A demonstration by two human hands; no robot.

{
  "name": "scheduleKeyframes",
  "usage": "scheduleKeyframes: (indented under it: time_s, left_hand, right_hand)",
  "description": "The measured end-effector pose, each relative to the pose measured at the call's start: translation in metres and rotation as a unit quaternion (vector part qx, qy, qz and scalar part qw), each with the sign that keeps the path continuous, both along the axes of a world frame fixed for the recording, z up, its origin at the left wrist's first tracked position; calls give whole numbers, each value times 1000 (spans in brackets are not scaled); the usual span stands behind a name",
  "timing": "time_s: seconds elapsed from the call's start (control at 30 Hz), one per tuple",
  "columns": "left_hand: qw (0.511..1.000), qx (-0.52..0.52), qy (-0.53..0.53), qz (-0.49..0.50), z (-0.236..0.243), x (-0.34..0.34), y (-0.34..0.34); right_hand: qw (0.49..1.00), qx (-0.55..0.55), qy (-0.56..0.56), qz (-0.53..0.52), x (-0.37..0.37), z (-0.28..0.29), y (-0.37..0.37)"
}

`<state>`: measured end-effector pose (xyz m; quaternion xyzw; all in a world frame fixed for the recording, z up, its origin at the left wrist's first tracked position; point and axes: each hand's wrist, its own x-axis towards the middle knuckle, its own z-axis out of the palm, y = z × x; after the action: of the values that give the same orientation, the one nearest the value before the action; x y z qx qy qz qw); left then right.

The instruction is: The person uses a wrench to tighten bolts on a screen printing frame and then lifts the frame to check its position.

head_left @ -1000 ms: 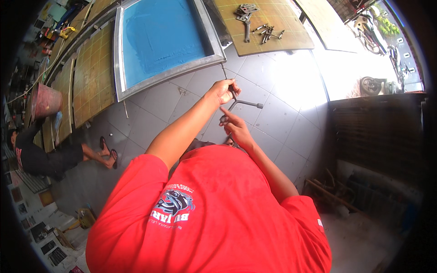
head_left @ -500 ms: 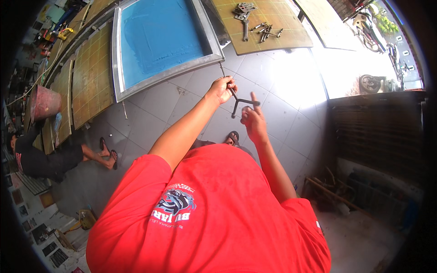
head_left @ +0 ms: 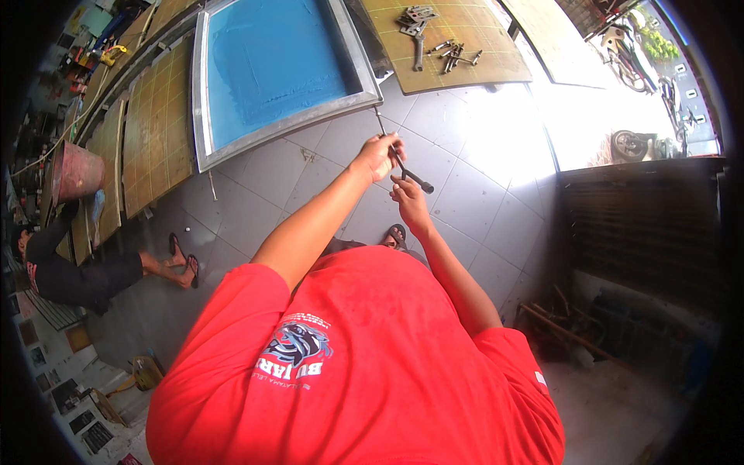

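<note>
We are seeing daylight pouring in from the upper right, blowing out the floor tiles (head_left: pixel 511 147) there. The left side is lying dimmer. Fisheye distortion is bending straight edges, and a black vignette is ringing the corners. Focus is holding sharp at centre.

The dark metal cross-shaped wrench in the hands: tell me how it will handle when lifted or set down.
The cross-shaped wrench looks like solid metal, so probably stiff and heavy for its size. The left hand and right hand both grip it, which suggests it wants steadying. Its crossed arms should keep it from rolling far on the tiled floor.
</note>
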<state>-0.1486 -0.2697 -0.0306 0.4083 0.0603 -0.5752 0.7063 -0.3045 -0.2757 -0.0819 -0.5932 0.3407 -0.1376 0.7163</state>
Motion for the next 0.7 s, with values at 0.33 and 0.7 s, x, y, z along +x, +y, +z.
scheduleKeyframes:
  time_s: [0.33, 0.7]
  left_hand:
    - [998, -1, 57, 0, -4, -13, -1]
    - [992, 10, 118, -40, 3, 3, -4]
  right_hand:
    - [972, 193, 30, -130, -16, 29, 20]
    - [985, 46, -118, 122, -21, 78, 34]
